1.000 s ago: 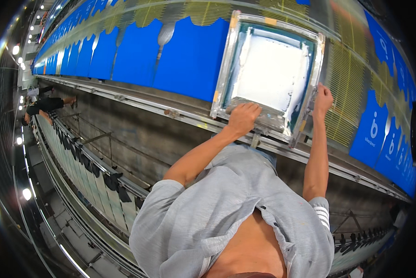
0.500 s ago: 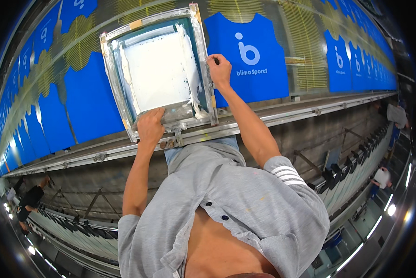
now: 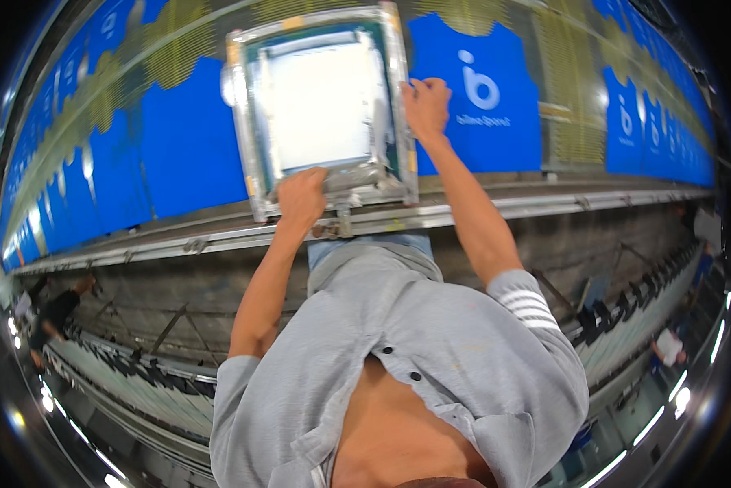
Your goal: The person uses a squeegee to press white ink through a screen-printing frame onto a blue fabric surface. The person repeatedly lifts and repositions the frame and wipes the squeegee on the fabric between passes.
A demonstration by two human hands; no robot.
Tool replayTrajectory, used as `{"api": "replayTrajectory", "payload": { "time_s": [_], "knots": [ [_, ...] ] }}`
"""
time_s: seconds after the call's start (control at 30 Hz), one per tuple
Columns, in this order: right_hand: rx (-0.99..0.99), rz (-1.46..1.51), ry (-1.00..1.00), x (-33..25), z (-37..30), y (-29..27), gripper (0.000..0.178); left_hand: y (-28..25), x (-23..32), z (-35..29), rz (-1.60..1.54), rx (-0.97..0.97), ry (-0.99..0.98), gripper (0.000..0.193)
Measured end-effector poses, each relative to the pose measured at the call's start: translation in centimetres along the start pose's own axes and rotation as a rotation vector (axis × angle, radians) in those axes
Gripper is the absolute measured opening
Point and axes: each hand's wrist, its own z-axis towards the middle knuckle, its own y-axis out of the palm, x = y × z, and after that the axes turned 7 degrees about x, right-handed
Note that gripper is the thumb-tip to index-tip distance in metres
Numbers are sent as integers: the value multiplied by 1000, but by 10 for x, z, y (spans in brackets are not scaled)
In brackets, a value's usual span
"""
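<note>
A screen-printing frame (image 3: 407, 154) with metal rails lies over the printing table, its mesh coated with white ink (image 3: 320, 106). My left hand (image 3: 301, 195) is closed round the left end of a grey squeegee (image 3: 355, 176), which lies across the frame's near end. My right hand (image 3: 427, 106) has its fingers curled at the frame's right rail; how firmly they grip is blurred. Right beside the frame lies a blue shirt panel (image 3: 508, 146) with a white printed logo. Left of the frame, a blue panel (image 3: 190, 146) shows no print in its visible part.
A metal rail (image 3: 463, 215) runs along the table's near edge, against my waist. More blue panels (image 3: 622, 154) line the table on both sides, among yellow-striped patches (image 3: 573, 98). Behind me runs a rack with black clamps (image 3: 609, 319). Other people (image 3: 54, 315) stand far off at both sides.
The whole view has shifted, so the table sits farther right and higher, with some motion blur. Frame, squeegee and both hands keep about the same places relative to the panels.
</note>
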Motion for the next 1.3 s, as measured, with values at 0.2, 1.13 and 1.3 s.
{"api": "replayTrajectory", "payload": {
  "time_s": [0.2,1.13,1.3],
  "knots": [
    [-665,-187,-786,-98,8,-35,28,-25,-20,128,106,-254,-51,38],
    [-651,-40,-688,-50,-124,-59,32,-26,-14,2,-34,-150,-53,22],
    [-675,394,-196,-47,-46,-67,60,-4,1,42,48,-419,-11,23]
  ]
}}
